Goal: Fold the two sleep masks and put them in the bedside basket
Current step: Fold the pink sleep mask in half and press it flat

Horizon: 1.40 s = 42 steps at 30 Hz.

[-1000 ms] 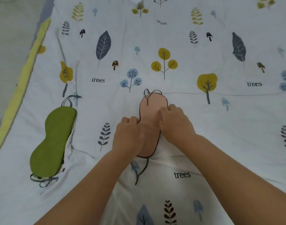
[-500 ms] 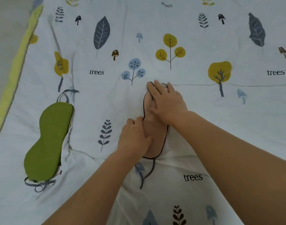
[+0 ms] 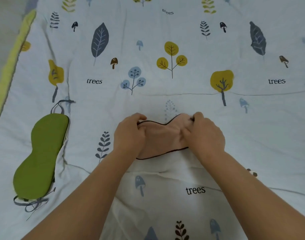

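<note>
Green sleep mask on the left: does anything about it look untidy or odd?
The green sleep mask lies flat and unfolded on the bedspread. Only its grey straps look untidy, tangled loosely at its near end.

Pink sleep mask [image 3: 163, 139] lying crosswise on the tree-print quilt [image 3: 182, 87], pinched at its ends by left hand [image 3: 129, 135] and right hand [image 3: 204, 137]. Green sleep mask [image 3: 41, 153] flat, well apart to the left, straps loose.

Both ends of pink mask [image 3: 163, 138] hidden under left hand [image 3: 129, 135] & right hand [image 3: 204, 137]. Strap not visible. Forearms cut off at bottom edge.
</note>
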Each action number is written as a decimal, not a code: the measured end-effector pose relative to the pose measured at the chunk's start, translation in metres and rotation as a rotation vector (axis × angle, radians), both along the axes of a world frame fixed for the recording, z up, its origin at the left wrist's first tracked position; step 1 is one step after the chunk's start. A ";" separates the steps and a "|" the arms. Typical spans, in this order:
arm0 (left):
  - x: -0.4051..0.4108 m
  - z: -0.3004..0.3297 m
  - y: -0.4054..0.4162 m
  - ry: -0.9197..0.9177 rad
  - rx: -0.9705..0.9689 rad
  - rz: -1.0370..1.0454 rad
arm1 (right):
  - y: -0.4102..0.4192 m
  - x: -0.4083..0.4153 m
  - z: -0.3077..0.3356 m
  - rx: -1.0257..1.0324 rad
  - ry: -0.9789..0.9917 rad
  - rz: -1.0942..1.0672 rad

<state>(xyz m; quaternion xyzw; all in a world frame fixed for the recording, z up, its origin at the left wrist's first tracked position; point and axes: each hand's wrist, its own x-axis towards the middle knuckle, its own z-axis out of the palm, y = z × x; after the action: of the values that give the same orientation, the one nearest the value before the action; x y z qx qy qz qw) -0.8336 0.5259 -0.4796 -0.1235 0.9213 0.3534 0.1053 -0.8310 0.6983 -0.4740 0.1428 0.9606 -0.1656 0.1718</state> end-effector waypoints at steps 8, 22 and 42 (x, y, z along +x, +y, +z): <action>0.000 -0.013 0.022 0.012 -0.177 0.026 | 0.031 0.028 -0.006 -0.044 0.133 -0.229; 0.017 -0.018 -0.002 -0.030 -0.019 0.112 | 0.020 0.019 0.004 -0.571 0.235 -0.517; 0.011 -0.009 -0.018 -0.104 0.417 0.257 | -0.066 0.032 -0.011 -0.346 0.259 -0.026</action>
<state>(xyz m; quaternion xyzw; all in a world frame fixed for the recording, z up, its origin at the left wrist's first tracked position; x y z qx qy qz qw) -0.8228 0.5077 -0.4887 -0.2331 0.7985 0.5396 0.1297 -0.7991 0.6325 -0.4847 0.1011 0.9299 -0.3471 0.0669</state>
